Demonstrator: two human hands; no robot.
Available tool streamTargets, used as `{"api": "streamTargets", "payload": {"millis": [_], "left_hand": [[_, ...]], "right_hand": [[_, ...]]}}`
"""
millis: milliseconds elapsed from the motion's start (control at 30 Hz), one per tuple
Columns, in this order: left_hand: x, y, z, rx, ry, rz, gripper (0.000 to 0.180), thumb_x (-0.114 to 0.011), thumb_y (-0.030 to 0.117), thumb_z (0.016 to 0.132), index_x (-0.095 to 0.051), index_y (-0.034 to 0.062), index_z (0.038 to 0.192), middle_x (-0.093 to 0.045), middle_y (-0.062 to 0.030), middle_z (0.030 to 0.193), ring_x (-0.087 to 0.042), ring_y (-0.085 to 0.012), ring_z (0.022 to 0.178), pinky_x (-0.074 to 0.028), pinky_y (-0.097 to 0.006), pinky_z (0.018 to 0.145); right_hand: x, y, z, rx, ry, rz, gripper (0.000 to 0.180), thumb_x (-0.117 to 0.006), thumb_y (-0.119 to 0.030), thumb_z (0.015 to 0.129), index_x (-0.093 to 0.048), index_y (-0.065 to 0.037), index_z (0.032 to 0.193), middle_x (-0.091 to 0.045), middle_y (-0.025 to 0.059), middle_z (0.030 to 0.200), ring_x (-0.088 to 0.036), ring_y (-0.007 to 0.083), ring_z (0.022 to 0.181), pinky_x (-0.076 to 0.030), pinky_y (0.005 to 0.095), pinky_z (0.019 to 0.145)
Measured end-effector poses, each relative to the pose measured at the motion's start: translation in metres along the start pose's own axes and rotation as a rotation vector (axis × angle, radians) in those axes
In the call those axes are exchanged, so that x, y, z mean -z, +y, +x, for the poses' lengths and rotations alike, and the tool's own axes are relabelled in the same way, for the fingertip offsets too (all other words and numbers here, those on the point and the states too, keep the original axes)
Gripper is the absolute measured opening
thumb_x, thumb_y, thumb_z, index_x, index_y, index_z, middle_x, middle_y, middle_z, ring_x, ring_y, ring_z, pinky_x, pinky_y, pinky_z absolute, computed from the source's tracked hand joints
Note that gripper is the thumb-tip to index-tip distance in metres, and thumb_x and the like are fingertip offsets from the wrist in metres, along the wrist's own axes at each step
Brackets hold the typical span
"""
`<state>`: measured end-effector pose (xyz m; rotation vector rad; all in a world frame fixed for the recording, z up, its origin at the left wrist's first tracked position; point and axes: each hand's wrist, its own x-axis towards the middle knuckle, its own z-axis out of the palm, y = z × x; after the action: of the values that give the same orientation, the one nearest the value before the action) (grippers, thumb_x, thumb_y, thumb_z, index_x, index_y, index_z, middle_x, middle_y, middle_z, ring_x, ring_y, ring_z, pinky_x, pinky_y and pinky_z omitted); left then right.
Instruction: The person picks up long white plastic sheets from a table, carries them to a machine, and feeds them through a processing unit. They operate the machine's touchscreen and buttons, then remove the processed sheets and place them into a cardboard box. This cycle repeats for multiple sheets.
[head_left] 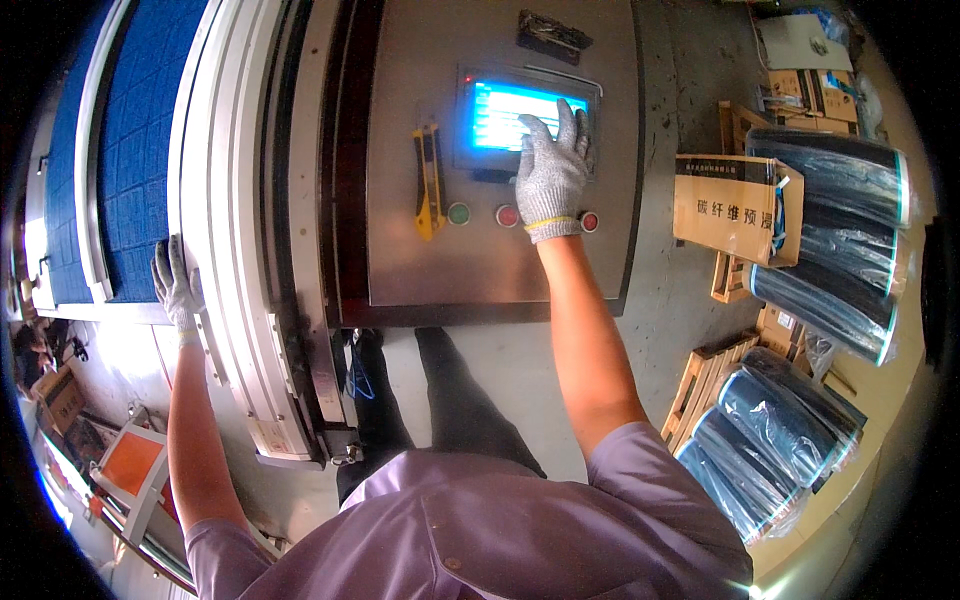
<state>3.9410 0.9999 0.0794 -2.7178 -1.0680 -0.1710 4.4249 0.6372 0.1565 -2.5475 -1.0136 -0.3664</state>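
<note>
My right hand (555, 180), in a grey knit glove with a yellow cuff band, is over the right part of a lit touch screen (500, 115). Its fingers are spread and hold nothing; whether a fingertip touches the glass I cannot tell. The screen is set in a metal control panel (450, 275). A green button (459, 213) and two red buttons (508, 215) line up below it. Left of the screen lies a yellow utility knife (429, 190). My left hand (178, 290), gloved too, has its fingers stretched out along the white machine rail (215, 150), beside the blue textured bed (145, 130).
A small dark object (553, 37) lies on the panel above the screen. To the right, plastic-wrapped dark rolls (830, 180) and a cardboard box (735, 205) stand by wooden pallets (700, 385). An orange-topped frame (133, 465) is at the lower left.
</note>
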Motion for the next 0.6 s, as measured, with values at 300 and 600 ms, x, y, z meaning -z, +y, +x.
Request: {"api": "streamTargets", "payload": {"millis": [300,600], "left_hand": [[-0.002,0.0,0.006,-0.03,0.007,-0.036,0.061,-0.034,0.048,0.094,-0.023,0.0254,0.15,-0.024,-0.0125,0.153,-0.023,-0.0374,0.139,-0.019,-0.049,0.115],[0.003,0.005,-0.002,0.044,0.028,-0.008,0.063,-0.043,0.048,0.091,-0.027,0.028,0.149,-0.027,-0.0119,0.152,-0.03,-0.042,0.134,-0.028,-0.05,0.11]], "right_hand": [[0.004,0.04,-0.012,-0.11,0.053,0.057,0.024,-0.058,-0.013,0.087,-0.059,-0.022,0.109,-0.045,0.0222,0.136,-0.046,0.0512,0.119,-0.034,0.0579,0.102],[0.031,-0.008,-0.048,-0.186,0.075,0.287,0.017,-0.053,-0.005,0.089,-0.061,-0.009,0.103,-0.059,0.0159,0.104,-0.056,0.0358,0.097,-0.044,0.0464,0.084]]}}
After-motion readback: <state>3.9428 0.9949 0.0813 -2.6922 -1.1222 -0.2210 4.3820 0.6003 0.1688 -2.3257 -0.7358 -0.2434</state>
